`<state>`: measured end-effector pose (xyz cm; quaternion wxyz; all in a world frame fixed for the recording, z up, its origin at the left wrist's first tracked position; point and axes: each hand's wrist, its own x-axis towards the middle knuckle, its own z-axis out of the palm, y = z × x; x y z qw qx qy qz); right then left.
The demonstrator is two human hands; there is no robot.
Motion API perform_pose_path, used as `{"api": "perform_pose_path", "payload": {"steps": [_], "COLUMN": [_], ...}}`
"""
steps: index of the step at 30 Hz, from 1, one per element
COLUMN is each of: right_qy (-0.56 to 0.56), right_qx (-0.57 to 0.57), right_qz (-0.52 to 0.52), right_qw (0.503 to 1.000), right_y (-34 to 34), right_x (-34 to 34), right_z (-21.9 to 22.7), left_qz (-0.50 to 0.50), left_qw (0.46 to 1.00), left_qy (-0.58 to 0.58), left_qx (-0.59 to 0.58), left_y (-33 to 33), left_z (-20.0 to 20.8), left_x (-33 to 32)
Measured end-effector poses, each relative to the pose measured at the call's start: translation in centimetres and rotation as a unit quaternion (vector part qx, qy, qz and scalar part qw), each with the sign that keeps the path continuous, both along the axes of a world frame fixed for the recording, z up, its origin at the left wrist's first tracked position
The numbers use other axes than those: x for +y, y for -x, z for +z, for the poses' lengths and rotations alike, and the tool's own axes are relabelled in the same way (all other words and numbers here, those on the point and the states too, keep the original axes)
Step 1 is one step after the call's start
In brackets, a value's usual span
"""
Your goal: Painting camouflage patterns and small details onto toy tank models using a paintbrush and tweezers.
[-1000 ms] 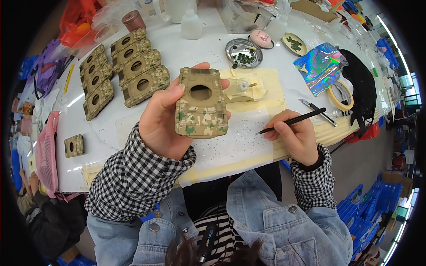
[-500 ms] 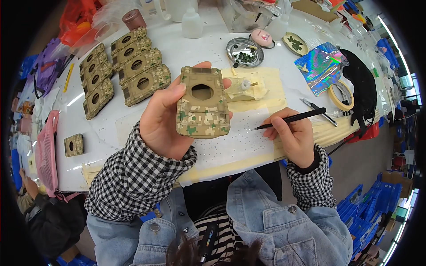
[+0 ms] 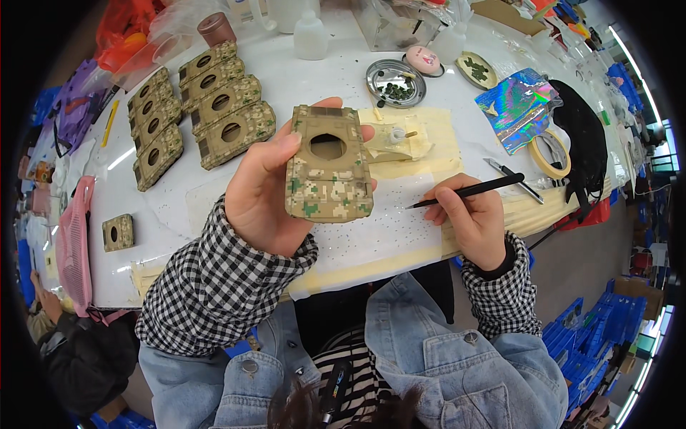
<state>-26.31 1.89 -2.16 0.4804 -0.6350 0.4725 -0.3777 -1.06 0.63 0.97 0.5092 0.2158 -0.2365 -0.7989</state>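
Observation:
My left hand (image 3: 261,196) holds up a tan camouflage model tank hull (image 3: 327,168) with a round hole in its top, fingers gripping both sides. My right hand (image 3: 468,218) rests on the white sheet and holds a thin black paintbrush (image 3: 468,191), its tip pointing left toward the hull with a gap between them. Behind the hull lies a tan turret piece (image 3: 396,141) on masking-taped paper.
Several more camouflage hulls (image 3: 204,114) lie in rows at the back left, and a small one (image 3: 118,232) sits alone at left. A metal dish of green paint (image 3: 395,74), a paint palette (image 3: 477,69), an iridescent sheet (image 3: 525,107), a tape roll (image 3: 548,154), bottles and a black cloth (image 3: 582,139) stand farther back and right.
My left hand has turned the hull slightly. My right hand shifted the brush a little, its tip now lower and nearer the sheet.

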Motion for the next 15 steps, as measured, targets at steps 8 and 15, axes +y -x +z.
{"api": "perform_pose_path", "payload": {"steps": [8, 15], "right_qy": [0.004, 0.005], "right_qx": [0.001, 0.001], "right_qz": [-0.001, 0.007], "right_qw": [1.000, 1.000], "right_y": [-0.07, -0.07], "right_x": [0.02, 0.01], "right_z": [0.03, 0.12], "left_qz": [0.012, 0.009], "left_qw": [1.000, 1.000], "left_qy": [-0.005, -0.003], "left_qx": [-0.015, -0.017], "left_y": [0.18, 0.12], "left_z": [0.21, 0.15], "left_x": [0.10, 0.06]}}
